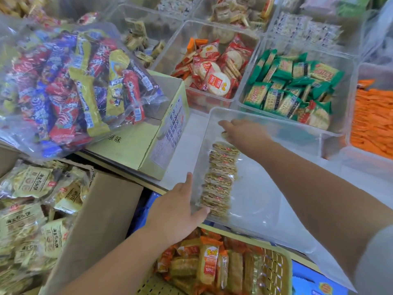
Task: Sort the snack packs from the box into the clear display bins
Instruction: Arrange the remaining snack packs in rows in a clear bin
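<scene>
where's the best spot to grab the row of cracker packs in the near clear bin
From above, probably, pressing its two ends together: the row of cracker packs stands on edge, close along the left wall of the clear bin.

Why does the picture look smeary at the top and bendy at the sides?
Head view: motion blur smears the far white packs and the right hand; the wide lens bows the edges; glare whitens the clear bin; the cracker packs look fairly sharp.

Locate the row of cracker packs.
Centre of the head view: the row of cracker packs lies along the left side of the nearest clear bin, between the left hand at its near end and the right hand at its far end.
</scene>
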The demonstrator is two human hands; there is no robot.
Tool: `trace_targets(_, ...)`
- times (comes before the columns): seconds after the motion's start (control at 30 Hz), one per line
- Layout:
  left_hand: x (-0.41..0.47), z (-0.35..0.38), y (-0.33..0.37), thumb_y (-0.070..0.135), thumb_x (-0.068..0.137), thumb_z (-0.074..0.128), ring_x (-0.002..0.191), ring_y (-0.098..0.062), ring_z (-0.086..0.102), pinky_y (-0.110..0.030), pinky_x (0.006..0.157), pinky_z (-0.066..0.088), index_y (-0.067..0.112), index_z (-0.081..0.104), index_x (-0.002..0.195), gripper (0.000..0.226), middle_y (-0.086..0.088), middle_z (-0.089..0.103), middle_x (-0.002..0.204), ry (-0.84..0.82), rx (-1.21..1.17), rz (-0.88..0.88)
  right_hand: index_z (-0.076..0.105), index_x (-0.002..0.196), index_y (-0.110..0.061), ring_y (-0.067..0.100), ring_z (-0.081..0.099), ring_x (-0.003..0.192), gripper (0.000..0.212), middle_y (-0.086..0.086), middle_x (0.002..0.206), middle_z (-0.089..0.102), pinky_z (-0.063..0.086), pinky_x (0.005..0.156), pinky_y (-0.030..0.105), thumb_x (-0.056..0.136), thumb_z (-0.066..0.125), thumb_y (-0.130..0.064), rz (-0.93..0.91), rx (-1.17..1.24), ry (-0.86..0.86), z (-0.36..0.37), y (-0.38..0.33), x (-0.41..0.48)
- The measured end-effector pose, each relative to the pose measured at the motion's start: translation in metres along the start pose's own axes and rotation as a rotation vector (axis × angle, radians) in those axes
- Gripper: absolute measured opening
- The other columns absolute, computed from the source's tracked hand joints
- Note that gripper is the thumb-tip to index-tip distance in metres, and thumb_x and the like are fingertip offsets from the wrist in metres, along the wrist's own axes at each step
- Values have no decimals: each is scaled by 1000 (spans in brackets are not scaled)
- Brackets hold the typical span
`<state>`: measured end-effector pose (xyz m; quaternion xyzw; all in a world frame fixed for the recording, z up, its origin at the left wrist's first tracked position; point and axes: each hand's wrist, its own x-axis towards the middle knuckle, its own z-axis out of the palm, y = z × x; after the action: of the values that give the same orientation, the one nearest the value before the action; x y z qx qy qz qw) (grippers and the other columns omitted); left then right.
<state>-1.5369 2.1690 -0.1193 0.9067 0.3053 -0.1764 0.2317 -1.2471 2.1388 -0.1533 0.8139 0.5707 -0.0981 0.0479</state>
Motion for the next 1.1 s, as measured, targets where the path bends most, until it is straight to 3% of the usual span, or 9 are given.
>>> trace_targets(0.13, 0, 3, -4, 78, 91, 36, 125, -11, 54, -31, 88, 55, 31, -17, 161, 99, 12, 46, 148, 27, 26, 26, 35, 148, -25, 30, 62, 88, 61, 3, 91, 63, 53, 66, 36, 94, 62, -39, 126, 157, -31, 18, -1, 14)
trace_targets(0.23, 2, 5, -6, 79, 91, 35, 125, -10, 54, -31, 87, 54, 33, -16, 161, 98, 14, 45, 148, 43, 22, 40, 58, 128, -18, 27, 59, 87, 43, 5, 103, 69, 55, 78, 38, 96, 56, -47, 170, 145, -119, 32, 0, 23)
trace_targets(0.3, 2, 6, -7, 79, 91, 34, 123, -10, 55, -30, 85, 54, 34, -17, 160, 97, 15, 45, 148, 53, 19, 50, 62, 128, -18, 29, 61, 102, 42, 7, 119, 69, 50, 89, 37, 100, 50, -47, 196, 242, -141, 39, 1, 27)
trace_targets(0.37, 3, 8, -8, 79, 90, 33, 122, -9, 55, -28, 82, 53, 34, -17, 159, 97, 15, 45, 147, 62, 17, 58, 60, 132, -20, 31, 58, 118, 42, 7, 130, 65, 45, 95, 37, 102, 47, -47, 224, 385, -176, 42, 2, 30)
trace_targets(0.47, 3, 9, -9, 79, 91, 33, 120, -9, 56, -27, 80, 51, 33, -18, 159, 97, 14, 45, 146, 68, 21, 68, 59, 134, -23, 31, 54, 125, 43, 6, 135, 62, 42, 100, 38, 103, 45, -50, 142, 467, -252, 43, 3, 31)
trace_targets(0.73, 5, 9, -9, 78, 92, 33, 121, -10, 56, -27, 77, 54, 31, -18, 159, 97, 12, 43, 149, 52, 47, 70, 52, 138, -31, 28, 52, 126, 69, 2, 141, 58, 40, 100, 40, 89, 40, -79, 101, 480, -364, 37, -2, 20)
trace_targets(0.9, 6, 9, -10, 79, 91, 32, 116, -11, 59, -25, 68, 48, 32, -15, 160, 96, 10, 44, 149, 38, 56, 66, 46, 143, -28, 31, 52, 126, 78, 6, 144, 56, 40, 95, 40, 88, 34, -82, 128, 431, -359, 35, -10, 15)
trace_targets(1.0, 8, 8, -8, 78, 91, 33, 117, -14, 59, -30, 76, 54, 31, -14, 161, 96, 6, 44, 150, 29, 57, 57, 36, 152, -28, 33, 48, 133, 81, 6, 151, 50, 41, 106, 47, 91, 29, -81, 139, 340, -350, 28, -15, 9)
trace_targets(1.1, 5, 2, -4, 76, 94, 37, 124, -18, 56, -36, 90, 55, 27, -12, 163, 97, 2, 42, 152, -11, 26, 32, 21, 159, -27, 32, 42, 141, 81, 4, 158, 42, 39, 111, 48, 95, 37, -73, 177, 334, -284, 19, -23, -1)
